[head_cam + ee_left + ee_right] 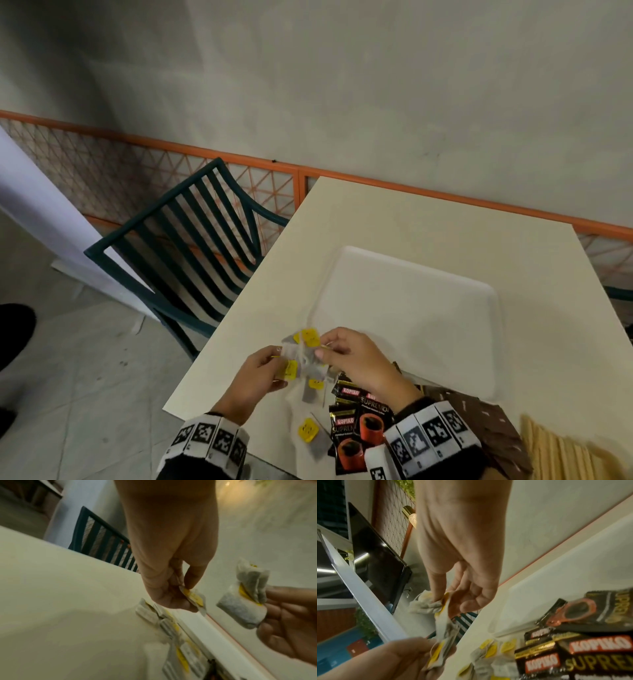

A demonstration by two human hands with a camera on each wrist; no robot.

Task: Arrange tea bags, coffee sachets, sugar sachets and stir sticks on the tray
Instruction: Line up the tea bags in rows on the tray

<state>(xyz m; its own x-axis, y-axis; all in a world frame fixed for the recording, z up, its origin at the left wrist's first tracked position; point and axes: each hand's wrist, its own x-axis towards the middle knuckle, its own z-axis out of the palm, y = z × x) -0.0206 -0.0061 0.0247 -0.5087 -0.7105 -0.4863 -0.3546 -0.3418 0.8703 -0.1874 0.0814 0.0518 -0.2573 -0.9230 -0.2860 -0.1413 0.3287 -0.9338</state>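
Several tea bags with yellow tags (303,356) hang in a tangled bunch between my two hands, just above the near left of the cream table. My left hand (278,368) pinches one tea bag (194,599) by its tag end. My right hand (323,349) pinches two or three others (243,604). More tea bags (308,430) lie loose on the table beneath the hands. Black Kopiko coffee sachets (356,428) are piled under my right wrist. Brown sugar sachets (479,421) and pale stir sticks (565,452) lie at the near right. The white tray (411,318) sits beyond my hands.
A dark green slatted chair (191,240) stands at the table's left edge. An orange-framed mesh fence (171,161) runs behind the table (428,222) along a grey wall. The table's near left corner lies beside my left wrist.
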